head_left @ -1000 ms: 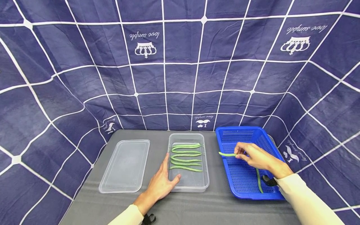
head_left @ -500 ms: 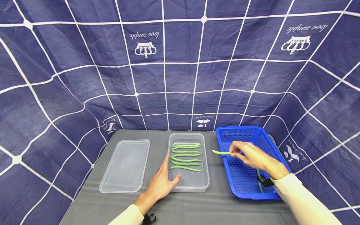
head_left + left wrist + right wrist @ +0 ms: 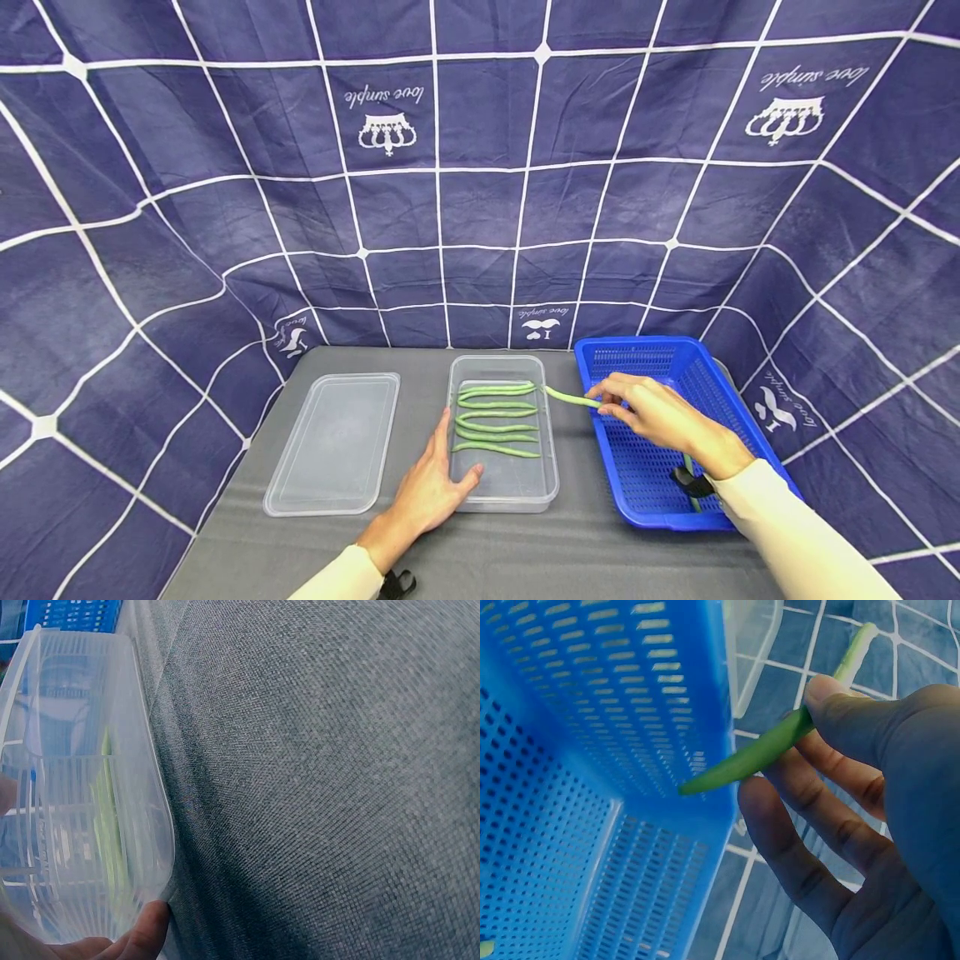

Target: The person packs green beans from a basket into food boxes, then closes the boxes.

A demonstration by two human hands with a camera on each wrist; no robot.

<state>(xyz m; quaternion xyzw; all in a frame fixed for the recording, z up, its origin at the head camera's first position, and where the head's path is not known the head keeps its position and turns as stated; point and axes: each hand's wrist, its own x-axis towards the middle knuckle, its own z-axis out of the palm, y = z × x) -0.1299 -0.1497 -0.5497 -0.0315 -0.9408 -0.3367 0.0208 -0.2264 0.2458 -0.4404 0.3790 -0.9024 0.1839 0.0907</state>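
In the head view a clear plastic container [image 3: 506,487] stands mid-table, with several green beans [image 3: 495,427] laid crosswise in it. My left hand [image 3: 433,483] rests against its left side, fingers extended and thumb over the near-left part. Between thumb and fingers my right hand [image 3: 660,417] pinches another green bean [image 3: 572,398], above the left rim of a blue basket [image 3: 611,492]. This bean's far tip points left, close to the container's right rim. Inside the basket, partly hidden by the right wrist, lies a further bean [image 3: 687,461].
A translucent lid [image 3: 333,446] lies flat on the grey tabletop [image 3: 480,554], left of the container. A dark blue cloth [image 3: 480,208] with white lines hangs behind and at both sides. A strip of tabletop separates container and basket.
My right hand has moved left with the pinched bean, from over the basket toward the container. The left hand and the beans in the container stay where they were.
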